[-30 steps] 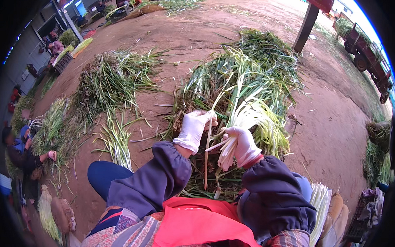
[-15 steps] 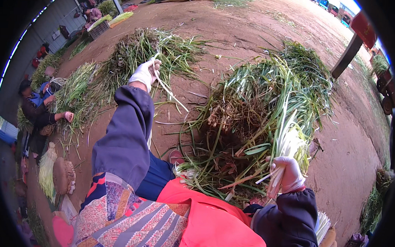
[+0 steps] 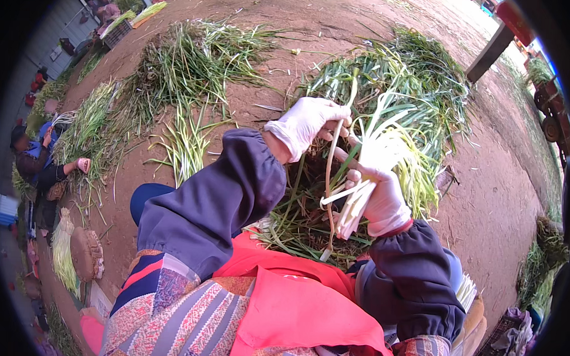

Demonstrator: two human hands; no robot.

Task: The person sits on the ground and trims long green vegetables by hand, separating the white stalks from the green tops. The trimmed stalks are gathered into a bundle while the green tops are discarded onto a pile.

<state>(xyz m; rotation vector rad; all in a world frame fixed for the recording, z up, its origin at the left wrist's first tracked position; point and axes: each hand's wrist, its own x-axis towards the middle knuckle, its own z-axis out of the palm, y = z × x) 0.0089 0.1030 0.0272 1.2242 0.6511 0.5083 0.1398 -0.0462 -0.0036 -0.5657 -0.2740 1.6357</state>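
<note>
Toward the lower right, a dark crate (image 3: pixel 493 342) held crumpled grey cloth (image 3: pixel 514 344); at the upper left, a 2nd crate (image 3: pixel 117 33) sat with pale stalks (image 3: pixel 125 19) laid over its top. The 2 gloved hands worked before the red apron (image 3: pixel 299 310): the left hand (image 3: pixel 313 125) pinched 1 long stalk (image 3: pixel 332 161), whose lower end hung near the apron's edge, while the right hand (image 3: pixel 379 199) was closed around 1 pale bunch (image 3: pixel 389 150), its leafy ends drooping rightward. The bunch's separate stalks were too crowded to count. There were 2 large heaps ahead, the right heap (image 3: pixel 436 70) just beyond the hands and the left heap (image 3: pixel 188 65) apart from it. Brown ground (image 3: pixel 498 179) ran between them and rightward past 1 slanting post (image 3: pixel 490 54).
</note>
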